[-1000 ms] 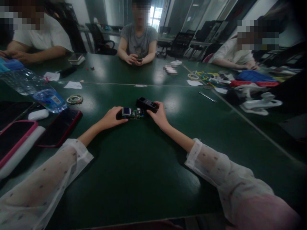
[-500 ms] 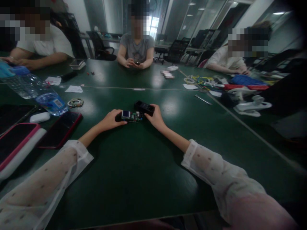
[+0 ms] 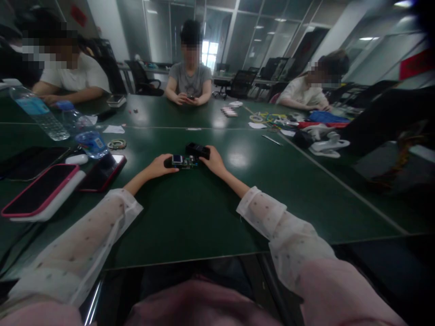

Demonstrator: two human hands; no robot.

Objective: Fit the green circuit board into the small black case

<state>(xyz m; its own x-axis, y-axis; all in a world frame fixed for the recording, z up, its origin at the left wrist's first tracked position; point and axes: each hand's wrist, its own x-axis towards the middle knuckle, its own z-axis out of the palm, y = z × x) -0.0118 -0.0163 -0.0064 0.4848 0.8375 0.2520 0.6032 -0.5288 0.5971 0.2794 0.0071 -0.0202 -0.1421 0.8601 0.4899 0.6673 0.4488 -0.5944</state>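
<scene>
A small green circuit board [image 3: 189, 161] with a little square screen [image 3: 177, 159] lies at the middle of the dark green table [image 3: 190, 213]. My left hand [image 3: 160, 166] grips the board's left end, thumb in front and fingers behind. Just beyond the board's right end is a black plastic case [image 3: 194, 149], long and box-like. My right hand [image 3: 214, 160] is closed around the case's right end. The board and case are close together; whether they touch I cannot tell. My palms hide the outer ends of both pieces.
On the left are two water bottles [image 3: 91, 141], phones [image 3: 42, 188], a white earbud case [image 3: 76, 159] and a cable coil [image 3: 116, 144]. A wrench [image 3: 272, 140], tangled cables [image 3: 272, 118] and a white device [image 3: 328, 146] lie right. Three people sit across the table.
The camera view has tilted back, so the table's near edge and my lap now show. Both hands keep their holds on the board and the case, with little movement.
</scene>
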